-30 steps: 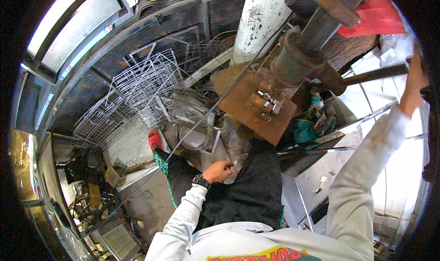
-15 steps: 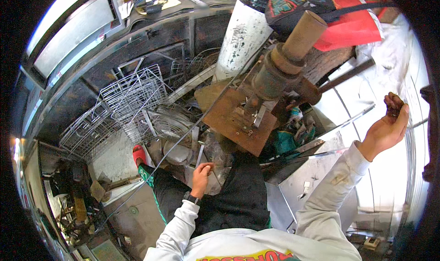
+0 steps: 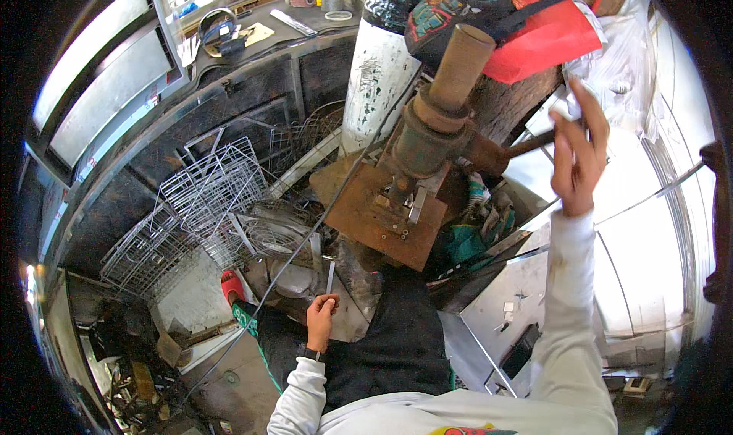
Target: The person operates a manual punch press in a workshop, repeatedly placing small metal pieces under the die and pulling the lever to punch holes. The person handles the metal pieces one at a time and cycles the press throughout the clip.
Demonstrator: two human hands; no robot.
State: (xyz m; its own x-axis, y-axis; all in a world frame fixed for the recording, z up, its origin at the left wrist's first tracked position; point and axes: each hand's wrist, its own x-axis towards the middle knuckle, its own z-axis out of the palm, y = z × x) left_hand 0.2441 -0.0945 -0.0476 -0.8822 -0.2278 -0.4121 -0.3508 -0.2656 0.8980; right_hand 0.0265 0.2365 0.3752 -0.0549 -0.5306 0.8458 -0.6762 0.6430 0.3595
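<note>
Lever bar (image 3: 532, 144): projects from the right side of the rusty press (image 3: 431, 133); outer part passes behind the right hand.
Lever handling: appears stiff and heavy, rough rather than slippery; best gripped near the outer end.
Right hand (image 3: 582, 164): wide, fingers extended; overlaps the bar in view, contact cannot be determined.
Left hand (image 3: 320, 322): fingers curled, just beside a narrow metal strip (image 3: 330, 278); grip on it cannot be determined.
Rusty plate (image 3: 357, 219): beneath the press column, bearing a bright metal block (image 3: 417, 204).
</note>
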